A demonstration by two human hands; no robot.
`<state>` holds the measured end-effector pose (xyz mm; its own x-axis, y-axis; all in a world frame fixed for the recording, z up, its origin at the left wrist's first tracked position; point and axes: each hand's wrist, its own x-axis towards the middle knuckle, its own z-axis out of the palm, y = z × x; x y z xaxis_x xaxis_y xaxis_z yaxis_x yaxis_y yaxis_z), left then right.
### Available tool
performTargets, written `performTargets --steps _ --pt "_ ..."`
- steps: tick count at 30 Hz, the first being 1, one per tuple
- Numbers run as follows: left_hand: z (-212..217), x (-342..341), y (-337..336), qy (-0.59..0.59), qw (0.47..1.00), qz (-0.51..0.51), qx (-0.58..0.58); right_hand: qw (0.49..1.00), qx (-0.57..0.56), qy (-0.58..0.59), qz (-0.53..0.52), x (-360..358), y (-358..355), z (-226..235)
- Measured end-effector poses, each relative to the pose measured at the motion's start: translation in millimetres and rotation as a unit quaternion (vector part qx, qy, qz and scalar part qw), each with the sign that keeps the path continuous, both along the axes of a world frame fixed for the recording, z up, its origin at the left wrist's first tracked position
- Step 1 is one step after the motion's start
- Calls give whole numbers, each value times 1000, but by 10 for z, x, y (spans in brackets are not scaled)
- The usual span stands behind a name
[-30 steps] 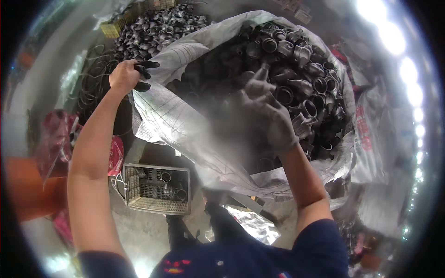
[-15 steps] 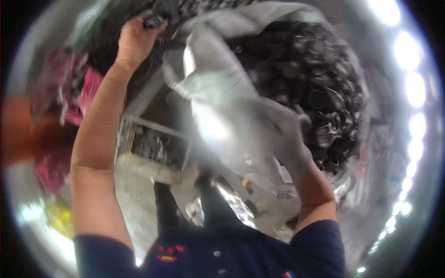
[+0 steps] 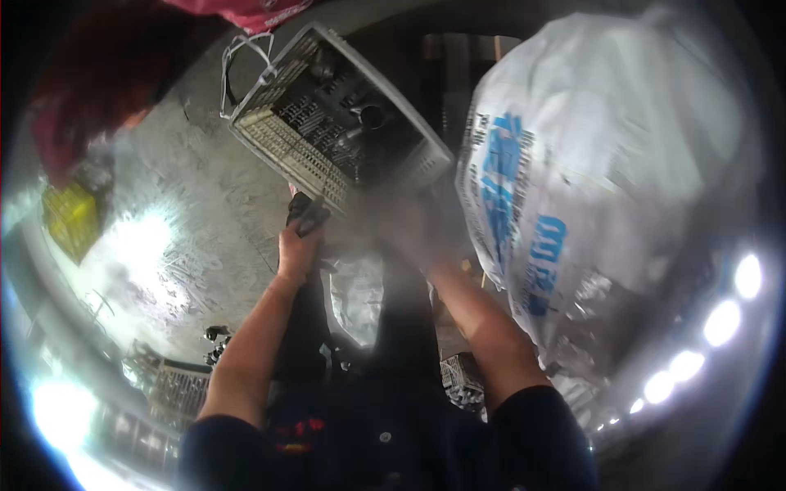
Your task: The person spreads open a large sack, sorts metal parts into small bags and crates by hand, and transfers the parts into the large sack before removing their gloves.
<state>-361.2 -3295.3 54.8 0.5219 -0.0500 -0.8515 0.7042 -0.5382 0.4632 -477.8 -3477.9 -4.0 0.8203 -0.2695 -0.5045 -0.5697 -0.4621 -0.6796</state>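
A pale plastic crate (image 3: 282, 151) with slatted walls stands in front of me, tilted in the view. Dark metal-looking parts lie inside it, among them a short ring-shaped piece (image 3: 370, 117). At the crate's near left corner is my left hand (image 3: 296, 250), closed round a small dark part (image 3: 308, 214) whose exact kind I cannot make out. My right hand (image 3: 413, 233) is by the crate's near right side, a grey blur that seems gloved. Motion smears its fingers, so whether it holds anything is hidden.
A big white sack (image 3: 606, 164) with blue printing bulges on the right. Far left sits a yellow container (image 3: 70, 217), with a blurred dark red shape (image 3: 61, 139) above it. Another slatted crate (image 3: 180, 393) is at lower left. A white cord loop (image 3: 246, 65) hangs from the crate's corner.
The view has swung from the open sack's dark contents to the crate. My left hand came down with the dark part. My right hand left the sack's pale film and moved to the crate.
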Motion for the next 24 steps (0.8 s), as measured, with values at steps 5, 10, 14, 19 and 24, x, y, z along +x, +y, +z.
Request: performTargets --steps 5,10,14,19,24 --pt "-772 190 217 -28 998 -56 5 839 341 167 -389 303 191 -1389" --pt "-1357 912 318 -109 986 -122 29 883 228 274 -307 785 527 -1524" --pt "-1786 1424 -190 -198 965 -155 69 762 369 60 -529 595 648 -2359" --pt "-2577 1988 -371 -273 934 -206 100 881 234 63 -406 657 746 -3135" --pt "-3014 2430 -871 -191 968 -128 99 732 394 95 -547 375 846 -3459"
